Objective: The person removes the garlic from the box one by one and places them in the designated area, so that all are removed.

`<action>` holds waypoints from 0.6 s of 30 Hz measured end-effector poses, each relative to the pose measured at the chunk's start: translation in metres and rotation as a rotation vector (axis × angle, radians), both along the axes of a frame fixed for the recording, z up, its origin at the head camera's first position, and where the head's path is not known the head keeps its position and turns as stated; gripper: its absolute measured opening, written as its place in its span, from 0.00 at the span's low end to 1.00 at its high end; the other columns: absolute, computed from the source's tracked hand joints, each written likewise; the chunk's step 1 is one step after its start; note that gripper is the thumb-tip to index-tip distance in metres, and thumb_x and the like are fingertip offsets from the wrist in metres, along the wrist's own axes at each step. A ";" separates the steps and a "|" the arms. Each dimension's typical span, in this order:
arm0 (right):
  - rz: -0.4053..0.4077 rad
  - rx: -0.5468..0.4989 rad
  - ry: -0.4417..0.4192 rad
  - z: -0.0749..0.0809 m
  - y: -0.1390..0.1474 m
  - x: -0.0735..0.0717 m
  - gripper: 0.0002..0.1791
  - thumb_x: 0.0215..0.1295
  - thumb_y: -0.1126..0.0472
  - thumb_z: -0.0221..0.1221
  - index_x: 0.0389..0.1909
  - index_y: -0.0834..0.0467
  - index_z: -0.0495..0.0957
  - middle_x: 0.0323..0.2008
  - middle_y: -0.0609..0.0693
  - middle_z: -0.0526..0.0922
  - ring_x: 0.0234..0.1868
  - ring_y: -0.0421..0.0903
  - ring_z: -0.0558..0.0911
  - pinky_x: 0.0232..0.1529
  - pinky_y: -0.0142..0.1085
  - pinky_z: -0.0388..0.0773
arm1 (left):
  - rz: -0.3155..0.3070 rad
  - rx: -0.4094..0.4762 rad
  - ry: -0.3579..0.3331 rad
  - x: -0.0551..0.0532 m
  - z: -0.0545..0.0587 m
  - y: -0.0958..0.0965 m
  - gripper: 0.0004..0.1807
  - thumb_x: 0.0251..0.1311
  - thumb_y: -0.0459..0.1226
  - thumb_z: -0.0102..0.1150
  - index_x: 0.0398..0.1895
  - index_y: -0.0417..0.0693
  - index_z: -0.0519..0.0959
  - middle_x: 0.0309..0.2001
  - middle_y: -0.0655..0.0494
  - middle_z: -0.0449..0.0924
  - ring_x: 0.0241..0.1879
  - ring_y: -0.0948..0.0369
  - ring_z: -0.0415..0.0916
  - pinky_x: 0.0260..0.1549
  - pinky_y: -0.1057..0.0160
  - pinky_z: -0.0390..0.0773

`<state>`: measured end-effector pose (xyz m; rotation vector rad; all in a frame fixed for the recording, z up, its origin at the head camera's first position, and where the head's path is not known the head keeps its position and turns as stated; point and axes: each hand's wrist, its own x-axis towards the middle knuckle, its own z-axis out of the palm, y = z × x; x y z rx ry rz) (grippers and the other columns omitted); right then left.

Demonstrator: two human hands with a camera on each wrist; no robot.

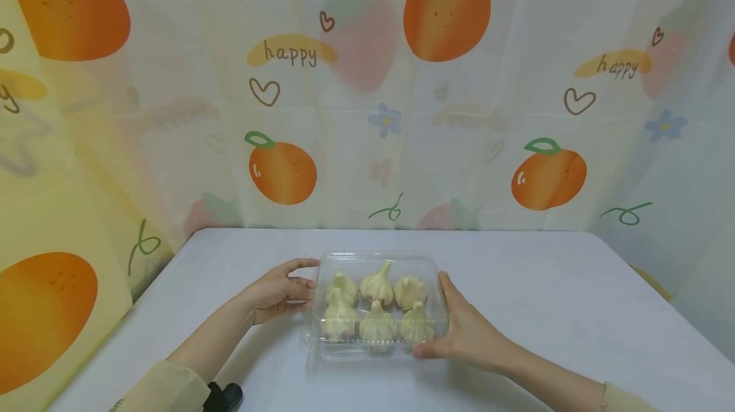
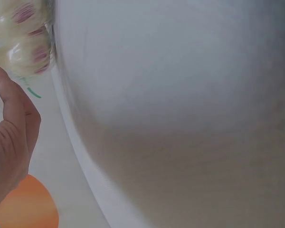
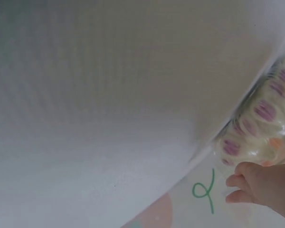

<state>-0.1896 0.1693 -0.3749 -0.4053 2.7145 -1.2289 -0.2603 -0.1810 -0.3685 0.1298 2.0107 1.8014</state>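
A clear plastic box (image 1: 367,354) sits on the white table, with several pale garlic bulbs (image 1: 377,287) showing through it in two rows. On its right side my right hand (image 1: 467,329) grips it, thumb at the front corner and fingers along the side. My left hand (image 1: 281,291) is at the opposite side, its fingers loosely extended and the fingertips at the box's left edge. Purple-marked bulbs (image 2: 26,35) appear above the fingers in the left wrist view. In the right wrist view, the box with bulbs (image 3: 263,111) lies just above the hand.
White cloth covers the table (image 1: 545,297) around the box. Behind it hangs a curtain (image 1: 350,163) printed with oranges and hearts, and a yellow sheet (image 1: 51,208) hangs at the left. A black object (image 1: 224,397) is by the left sleeve (image 1: 166,389).
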 end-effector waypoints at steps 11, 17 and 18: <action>-0.003 0.048 0.071 0.000 0.001 0.003 0.80 0.34 0.39 0.78 0.78 0.64 0.35 0.79 0.66 0.45 0.77 0.66 0.53 0.74 0.65 0.57 | 0.004 -0.008 0.000 0.001 0.002 0.000 0.41 0.58 0.25 0.58 0.75 0.45 0.56 0.39 0.56 0.75 0.32 0.65 0.77 0.39 0.68 0.85; -0.029 -0.013 0.010 0.000 0.000 0.006 0.79 0.36 0.41 0.79 0.79 0.61 0.33 0.79 0.65 0.45 0.77 0.66 0.54 0.72 0.66 0.59 | 0.000 -0.011 0.005 0.001 0.003 0.000 0.41 0.59 0.26 0.59 0.75 0.45 0.56 0.39 0.57 0.75 0.32 0.65 0.77 0.39 0.69 0.84; -0.035 -0.025 -0.007 0.000 0.000 0.006 0.79 0.37 0.42 0.79 0.78 0.62 0.32 0.79 0.65 0.44 0.77 0.66 0.54 0.72 0.66 0.59 | -0.001 -0.012 0.005 0.001 0.003 0.000 0.41 0.59 0.26 0.59 0.75 0.45 0.56 0.39 0.57 0.75 0.32 0.65 0.77 0.39 0.69 0.84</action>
